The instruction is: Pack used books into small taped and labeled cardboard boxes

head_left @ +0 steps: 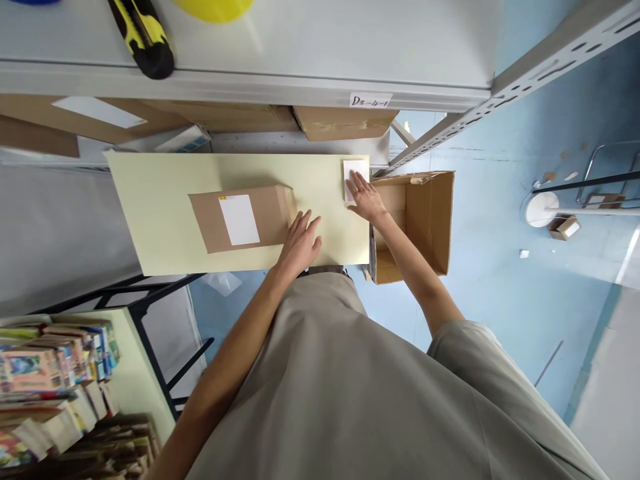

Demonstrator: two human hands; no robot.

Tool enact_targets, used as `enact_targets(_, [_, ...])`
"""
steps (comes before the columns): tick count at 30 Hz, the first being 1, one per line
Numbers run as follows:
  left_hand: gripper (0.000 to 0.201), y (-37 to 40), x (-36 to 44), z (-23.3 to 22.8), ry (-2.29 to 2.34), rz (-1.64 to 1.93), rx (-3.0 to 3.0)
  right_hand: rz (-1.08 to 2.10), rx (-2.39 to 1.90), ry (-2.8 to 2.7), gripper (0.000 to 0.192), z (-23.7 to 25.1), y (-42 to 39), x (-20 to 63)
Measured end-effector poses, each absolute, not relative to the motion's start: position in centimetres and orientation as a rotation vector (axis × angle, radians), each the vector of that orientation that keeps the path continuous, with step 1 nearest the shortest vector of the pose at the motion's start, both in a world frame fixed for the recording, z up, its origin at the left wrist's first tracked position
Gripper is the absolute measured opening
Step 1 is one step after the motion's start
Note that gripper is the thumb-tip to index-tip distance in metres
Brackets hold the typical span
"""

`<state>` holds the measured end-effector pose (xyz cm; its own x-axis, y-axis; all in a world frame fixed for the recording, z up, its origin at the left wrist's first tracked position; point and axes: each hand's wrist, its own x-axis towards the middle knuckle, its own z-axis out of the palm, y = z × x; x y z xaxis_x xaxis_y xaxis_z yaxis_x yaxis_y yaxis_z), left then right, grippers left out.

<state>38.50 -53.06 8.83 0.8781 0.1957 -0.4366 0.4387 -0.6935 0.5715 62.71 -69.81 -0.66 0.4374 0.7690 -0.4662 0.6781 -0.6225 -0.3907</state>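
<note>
- My left hand (300, 241) is lying open, touching the sealed box's (243, 218) end on the table (150, 200); it looks light, stiff; best gripped by its ends
- My right hand (365, 197) is pressing flat on a slippery white slip (353, 173)

bright even daylight | soft shadows | sharp centre | wide-angle bending at edges

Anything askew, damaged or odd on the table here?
Nothing damaged or spilled. The parcel lies slightly skewed on the table. The left hand rests beside it; the right hand presses a white label near the edge.
</note>
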Motion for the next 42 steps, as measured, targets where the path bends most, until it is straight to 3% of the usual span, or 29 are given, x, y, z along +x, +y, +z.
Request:
enact_targets(10, [0.063, -53.4, 38.8, 8.6, 0.447, -0.516, 2.324, 0.955, -2.603, -1.342, 0.041, 2.3, -69.9, 63.2])
enact_targets(17, [0.065, -53.5, 40.5, 7.9, 0.363, -0.561, 2.351, 0.624, -2.644, -1.279, 0.044, 3.8, -68.5, 66.6])
enact_targets(24, [0.069, -53.1, 48.3, 4.7, 0.25, -0.638, 2.375, 0.237, -2.491, -1.321, 0.06, 2.7, -66.6, 72.4])
enact_targets(34, [0.072, -52.7, 57.2, -0.5, 0.199, -0.723, 2.391, 0.138, -2.43, -1.311, 0.062, 1.5, -64.8, 73.9])
enact_targets(42, [0.07, -52.8, 59.2, 1.9, 0.239, -0.926, 2.427, 0.252, -2.504, -1.276, 0.053, 3.2, -64.0, 73.5])
